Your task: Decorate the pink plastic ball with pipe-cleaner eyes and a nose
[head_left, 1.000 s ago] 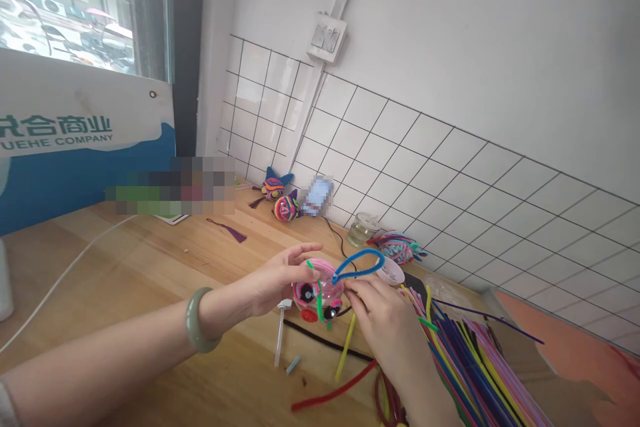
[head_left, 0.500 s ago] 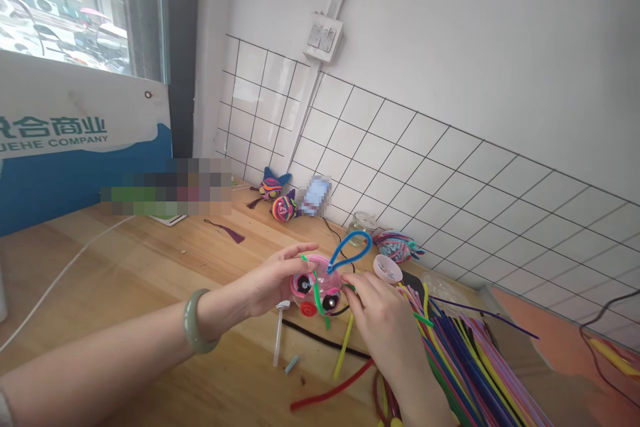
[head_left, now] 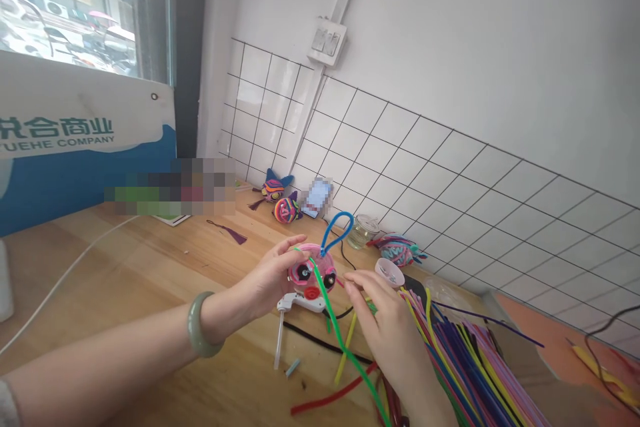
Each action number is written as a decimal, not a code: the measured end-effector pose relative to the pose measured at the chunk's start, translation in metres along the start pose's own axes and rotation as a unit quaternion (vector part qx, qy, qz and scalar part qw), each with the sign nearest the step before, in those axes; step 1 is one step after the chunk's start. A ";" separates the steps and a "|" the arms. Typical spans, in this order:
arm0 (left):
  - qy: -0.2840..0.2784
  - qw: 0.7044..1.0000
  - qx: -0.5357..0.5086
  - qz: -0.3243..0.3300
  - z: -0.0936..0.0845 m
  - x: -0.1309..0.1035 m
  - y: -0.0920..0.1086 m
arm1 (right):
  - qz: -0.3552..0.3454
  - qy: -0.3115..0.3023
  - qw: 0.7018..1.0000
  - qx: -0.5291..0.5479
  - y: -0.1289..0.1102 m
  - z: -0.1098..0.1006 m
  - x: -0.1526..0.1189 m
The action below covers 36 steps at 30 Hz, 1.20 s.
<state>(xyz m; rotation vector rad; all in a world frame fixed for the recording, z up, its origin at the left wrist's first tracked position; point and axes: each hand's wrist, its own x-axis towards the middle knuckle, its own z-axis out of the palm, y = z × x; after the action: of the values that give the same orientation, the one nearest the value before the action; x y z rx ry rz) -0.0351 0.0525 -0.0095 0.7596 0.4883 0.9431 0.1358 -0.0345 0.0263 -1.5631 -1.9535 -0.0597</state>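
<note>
My left hand (head_left: 273, 273), with a green bangle on the wrist, grips a clear round ball (head_left: 300, 288) with a pink top, black eyes and a red spiral mouth. A blue pipe-cleaner loop (head_left: 340, 230) stands up from its top. Under my left fingertips starts a green pipe cleaner (head_left: 333, 313), which crosses the ball's front and trails down to the lower right. My right hand (head_left: 383, 313) is just right of the ball, thumb and forefinger pinched near a short pink strand (head_left: 341, 282). What lies between those fingertips is too small to tell.
Behind the ball lies a white plastic tool (head_left: 305, 302) with a clear rod. A red pipe cleaner (head_left: 325, 400) lies in front; a large bundle of pipe cleaners (head_left: 475, 360) is at the right. A small bowl (head_left: 389, 273), glass jar (head_left: 363, 232) and yarn-covered figures (head_left: 287, 209) stand near the wall grid.
The green pipe cleaner now hangs long toward the lower right, where before it curved across the ball to my right hand. The ball has shifted slightly left, showing more of the white tool.
</note>
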 end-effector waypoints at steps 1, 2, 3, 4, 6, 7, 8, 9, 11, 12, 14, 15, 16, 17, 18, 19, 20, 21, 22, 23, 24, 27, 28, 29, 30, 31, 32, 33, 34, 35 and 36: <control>0.006 1.000 0.015 0.021 0.001 -0.001 0.000 | 0.005 0.008 1.000 0.021 -0.004 0.000 0.000; 0.012 0.998 0.035 0.045 0.003 -0.003 -0.001 | 0.011 0.012 0.999 0.039 -0.008 0.001 -0.001; 0.017 0.996 0.058 0.071 0.004 -0.004 -0.001 | 0.018 0.012 0.998 0.054 -0.011 0.002 -0.002; 0.019 0.992 0.081 0.095 0.005 -0.006 -0.002 | 0.025 0.009 0.997 0.066 -0.014 0.004 -0.002; 0.015 0.984 0.120 0.131 0.007 -0.008 -0.003 | 0.027 0.010 0.997 0.073 -0.019 0.009 -0.004; 0.011 0.981 0.134 0.141 0.007 -0.010 -0.004 | 0.017 0.017 0.997 0.068 -0.020 0.012 -0.005; 0.007 0.978 0.145 0.148 0.007 -0.011 -0.004 | 0.000 0.028 0.998 0.056 -0.020 0.015 -0.006; 0.003 0.977 0.151 0.153 0.007 -0.012 -0.004 | -0.022 0.041 0.998 0.039 -0.020 0.017 -0.006; -0.006 0.975 0.153 0.159 0.007 -0.013 -0.004 | -0.071 0.064 0.995 -0.004 -0.018 0.019 -0.006; -0.009 0.975 0.152 0.162 0.007 -0.013 -0.004 | -0.094 0.070 0.993 -0.024 -0.016 0.019 -0.006; -0.010 0.975 0.149 0.162 0.008 -0.013 -0.003 | -0.132 0.071 0.987 -0.056 -0.014 0.019 -0.004; -0.008 0.976 0.145 0.160 0.008 -0.013 -0.002 | -0.146 0.069 0.985 -0.066 -0.013 0.019 -0.004; -0.005 0.978 0.140 0.154 0.008 -0.013 -0.002 | -0.156 0.070 0.983 -0.072 -0.013 0.020 -0.003; -0.004 0.981 0.132 0.145 0.009 -0.013 -0.001 | -0.164 0.071 0.981 -0.076 -0.012 0.020 -0.003; -0.005 0.984 0.121 0.131 0.009 -0.013 0.000 | -0.170 0.072 0.980 -0.076 -0.012 0.020 -0.003; -0.008 0.987 0.109 0.115 0.009 -0.013 0.001 | -0.175 0.074 0.979 -0.075 -0.012 0.020 -0.003; -0.011 0.990 0.096 0.100 0.009 -0.013 0.001 | -0.180 0.074 0.978 -0.073 -0.011 0.020 -0.004; -0.016 0.992 0.084 0.087 0.009 -0.013 0.002 | -0.183 0.073 0.978 -0.069 -0.011 0.019 -0.004; -0.025 0.994 0.072 0.076 0.008 -0.013 0.002 | -0.185 0.072 0.978 -0.065 -0.011 0.018 -0.005; -0.037 0.996 0.057 0.065 0.008 -0.012 0.003 | -0.187 0.073 0.978 -0.062 -0.010 0.017 -0.005; -0.051 0.996 0.041 0.053 0.007 -0.012 0.003 | -0.185 0.075 0.978 -0.058 -0.009 0.016 -0.005; -0.082 0.996 -0.008 0.021 0.005 -0.010 0.004 | -0.175 0.071 0.981 -0.034 -0.006 0.013 -0.004; -0.088 0.996 -0.017 0.018 0.005 -0.010 0.005 | -0.171 0.069 0.983 -0.021 -0.005 0.012 -0.003; -0.094 0.995 -0.020 0.020 0.005 -0.010 0.006 | -0.169 0.070 0.983 -0.009 -0.004 0.011 -0.002; -0.103 0.994 -0.018 0.024 0.004 -0.009 0.007 | -0.170 0.072 0.983 0.002 -0.003 0.009 -0.002; -0.114 0.993 -0.012 0.028 0.005 -0.010 0.008 | -0.173 0.076 0.982 0.009 -0.002 0.008 -0.002; -0.124 0.992 -0.005 0.032 0.005 -0.010 0.009 | -0.176 0.081 0.981 0.013 -0.002 0.007 -0.002; -0.131 0.991 0.003 0.036 0.005 -0.010 0.010 | -0.180 0.085 0.980 0.014 -0.002 0.006 -0.002; -0.138 0.990 0.011 0.039 0.006 -0.011 0.011 | -0.183 0.089 0.979 0.014 -0.002 0.005 -0.002; -0.142 0.989 0.017 0.043 0.006 -0.011 0.012 | -0.187 0.094 0.978 0.012 -0.003 0.004 -0.003; -0.147 0.988 0.022 0.047 0.007 -0.011 0.013 | -0.190 0.100 0.977 0.010 -0.004 0.004 -0.003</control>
<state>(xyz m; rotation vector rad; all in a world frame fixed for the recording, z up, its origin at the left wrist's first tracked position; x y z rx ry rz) -0.0434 0.0454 0.0051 0.9509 0.2172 0.8918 0.1310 -0.0370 0.0229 -1.1057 -2.0544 -0.3411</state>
